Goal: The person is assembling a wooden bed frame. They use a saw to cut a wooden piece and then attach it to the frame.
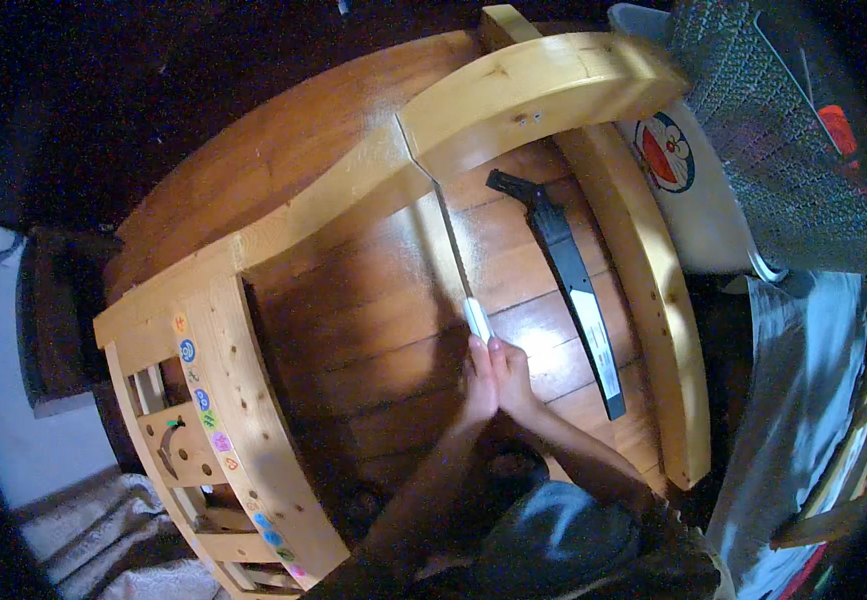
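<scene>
So, only the head view here. Both hands were wrapped snugly round the same thing: left hand [478, 390] and right hand [514, 372] closed side by side on the white handle [478, 318] of a saw [454, 240], thumbs together on top. Neither was clearly nearer, they pretty much shared it.

The saw lay straight ahead of them, long axis pointing away from the body and a bit left, its far stretch meeting the curved wooden beam [354, 175] crosswise. How deep the blade sat in the wood, I couldn't tell.

Room-wise: bare floor [354, 310] lay under the blade and to either side, with the stickered panel [244, 420] well off left and the curved side rail [659, 270] over right. A long black sheath [569, 265] lay on the floor between saw and rail. Tightest spot was behind the hands, where the person's knees [559, 530] were near.
</scene>
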